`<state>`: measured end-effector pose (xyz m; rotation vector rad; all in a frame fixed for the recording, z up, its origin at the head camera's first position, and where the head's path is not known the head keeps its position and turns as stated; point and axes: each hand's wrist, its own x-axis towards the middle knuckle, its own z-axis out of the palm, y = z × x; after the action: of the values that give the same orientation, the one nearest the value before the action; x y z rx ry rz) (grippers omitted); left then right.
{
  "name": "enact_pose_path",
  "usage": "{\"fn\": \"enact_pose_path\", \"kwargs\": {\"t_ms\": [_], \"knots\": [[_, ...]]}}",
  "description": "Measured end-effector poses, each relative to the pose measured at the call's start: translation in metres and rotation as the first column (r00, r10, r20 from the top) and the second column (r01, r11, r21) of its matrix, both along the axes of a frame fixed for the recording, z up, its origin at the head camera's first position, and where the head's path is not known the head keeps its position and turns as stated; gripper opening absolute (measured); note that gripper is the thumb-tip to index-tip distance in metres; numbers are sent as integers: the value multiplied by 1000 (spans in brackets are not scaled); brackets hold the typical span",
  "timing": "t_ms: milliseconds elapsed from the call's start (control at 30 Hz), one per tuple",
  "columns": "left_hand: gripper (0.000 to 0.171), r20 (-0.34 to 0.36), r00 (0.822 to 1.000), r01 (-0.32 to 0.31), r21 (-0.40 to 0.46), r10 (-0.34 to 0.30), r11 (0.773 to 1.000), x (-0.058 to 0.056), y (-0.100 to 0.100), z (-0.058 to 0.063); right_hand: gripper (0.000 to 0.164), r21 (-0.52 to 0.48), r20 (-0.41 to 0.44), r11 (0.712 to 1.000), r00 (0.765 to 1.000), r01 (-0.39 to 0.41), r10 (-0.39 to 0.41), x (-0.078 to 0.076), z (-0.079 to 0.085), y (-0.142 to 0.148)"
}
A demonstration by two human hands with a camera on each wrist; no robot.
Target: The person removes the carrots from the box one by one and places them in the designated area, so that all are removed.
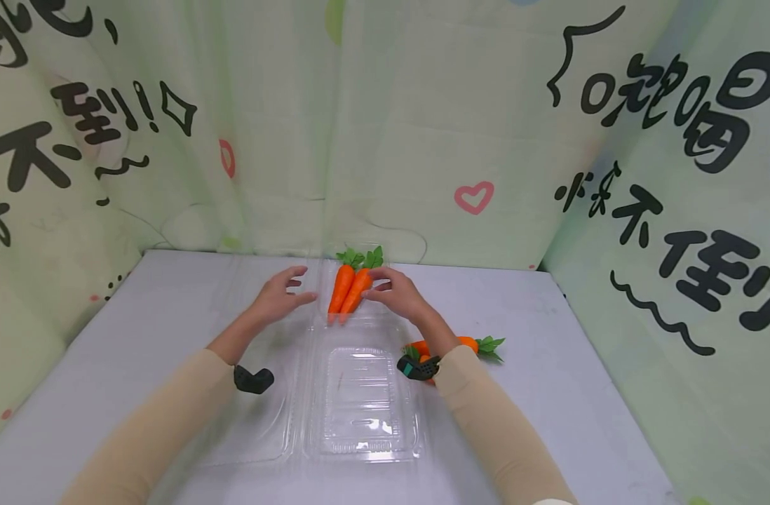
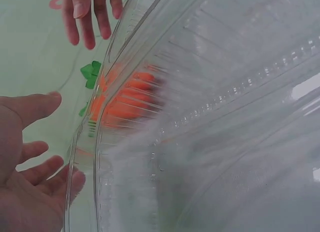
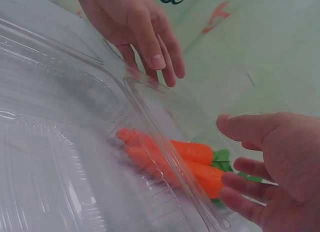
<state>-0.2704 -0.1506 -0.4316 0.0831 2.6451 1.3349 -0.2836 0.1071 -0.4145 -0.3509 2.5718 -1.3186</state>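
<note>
Two carrots (image 1: 342,284) slant lengthwise away, leaves (image 1: 374,257) farthest; left hand (image 1: 279,294) and right hand (image 1: 400,292) loosely spread

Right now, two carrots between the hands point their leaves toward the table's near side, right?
Not the near side: in the head view, two carrots between the left hand and right hand point their leaves toward the far side of the table.

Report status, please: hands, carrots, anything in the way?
Left hand empty. Right hand at carrot pair, contact unclear. Right wrist partly hides other carrots.
</note>
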Motion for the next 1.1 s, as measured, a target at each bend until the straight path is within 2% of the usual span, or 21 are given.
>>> {"fn": "enact_pose_path", "kwargs": {"t_ms": [467, 767, 1100], "knots": [[73, 36, 999, 1, 4, -1, 1000, 0, 3, -6, 48, 4, 15, 1000, 1000, -2, 2, -3, -5, -2], [76, 48, 999, 8, -34, -7, 999, -2, 5, -11, 46, 22, 21, 1000, 1000, -3, 2, -1, -6, -2], [68, 38, 999, 21, -55, -19, 998, -2, 10, -10, 47, 42, -11, 999, 1000, 5, -4, -4, -5, -2]]}}
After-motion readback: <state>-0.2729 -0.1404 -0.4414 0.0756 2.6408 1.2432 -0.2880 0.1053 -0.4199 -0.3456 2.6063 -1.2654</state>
